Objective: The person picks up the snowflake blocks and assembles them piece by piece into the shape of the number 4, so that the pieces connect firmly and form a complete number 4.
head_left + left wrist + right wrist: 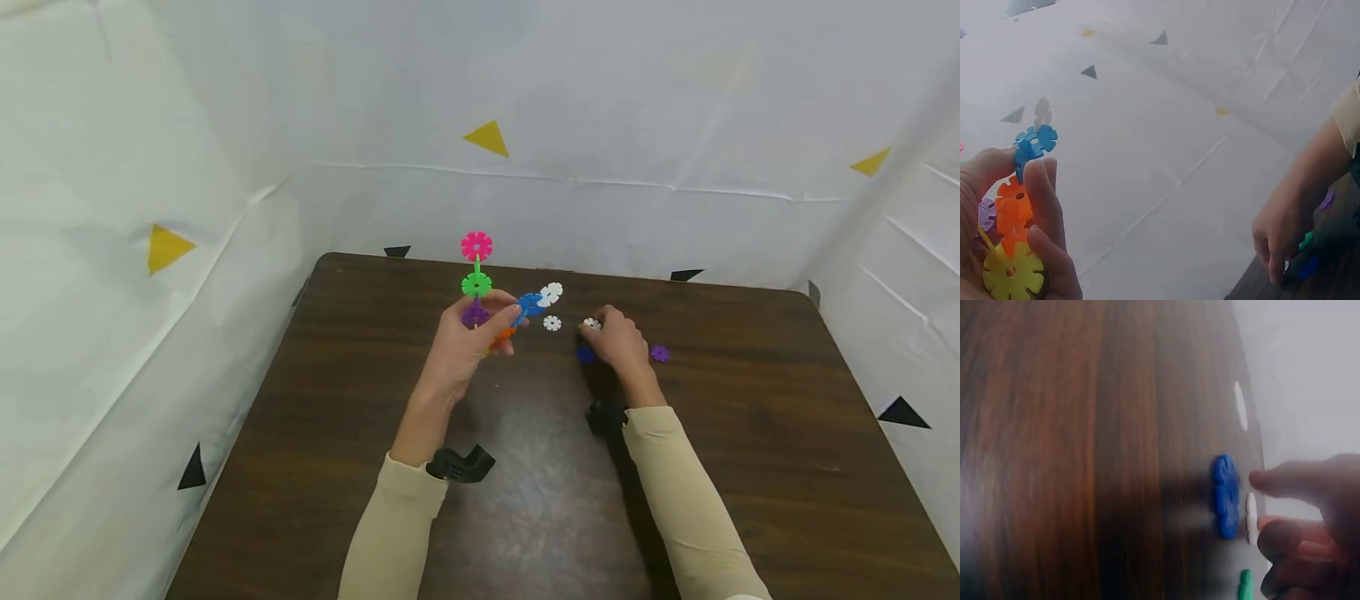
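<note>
Head view: my left hand [468, 337] is up off the table [360, 392], fingers curled round a chain of disc pieces [477, 287]. Its long axis runs toward 12 o'clock, pink disc [476, 246] on top, green beneath, with a blue-and-white branch [540, 300] pointing to 2 o'clock. My right hand [617, 342] sits low on the table at 3 o'clock from the chain, fingertips curled down at a loose white disc [592, 323]. A blue disc [585, 354] lies at its 8 o'clock, a purple disc [660, 353] at its 3 o'clock, another white disc [552, 322] between the hands.

Left wrist view: fingers clamp orange [1013, 212] and yellow [1013, 272] pieces, blue above. Firm hold.

Right wrist view: fingertips [1282, 481] hover just beside the white disc [1251, 519], with the blue disc [1225, 497] right next to it. Whether they pinch it yet, I cannot tell. The right hand is clearly the nearer one.
</note>
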